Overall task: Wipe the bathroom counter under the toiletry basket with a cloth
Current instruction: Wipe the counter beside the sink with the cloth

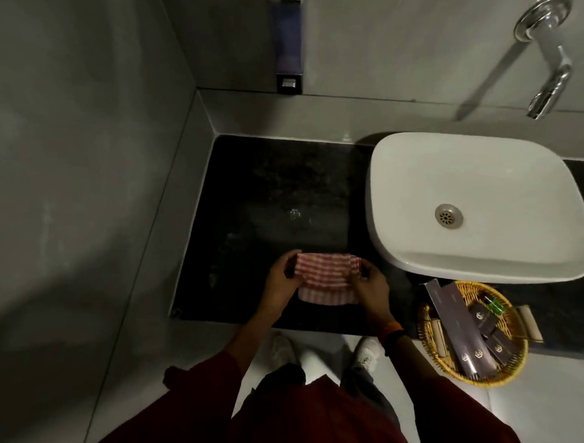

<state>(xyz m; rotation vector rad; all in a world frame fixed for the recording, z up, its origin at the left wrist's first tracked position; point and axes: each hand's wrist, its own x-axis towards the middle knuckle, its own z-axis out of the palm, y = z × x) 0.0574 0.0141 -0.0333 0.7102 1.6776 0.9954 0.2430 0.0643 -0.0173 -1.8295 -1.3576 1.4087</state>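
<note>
- I see the black counter (252, 186) lying bare left of the sink (469, 182).
- The toiletry basket (508, 374) sits below the sink, right of my hands, nearer my right hand (369, 290).
- The striped cloth (325, 279) runs left-right, pinched between it and my left hand (281, 281).

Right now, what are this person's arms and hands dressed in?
Both hands, the left hand and the right hand, are bare, without gloves. Dark red sleeves cover the upper arms, leaving the forearms uncovered. The right wrist wears an orange and black band.
</note>
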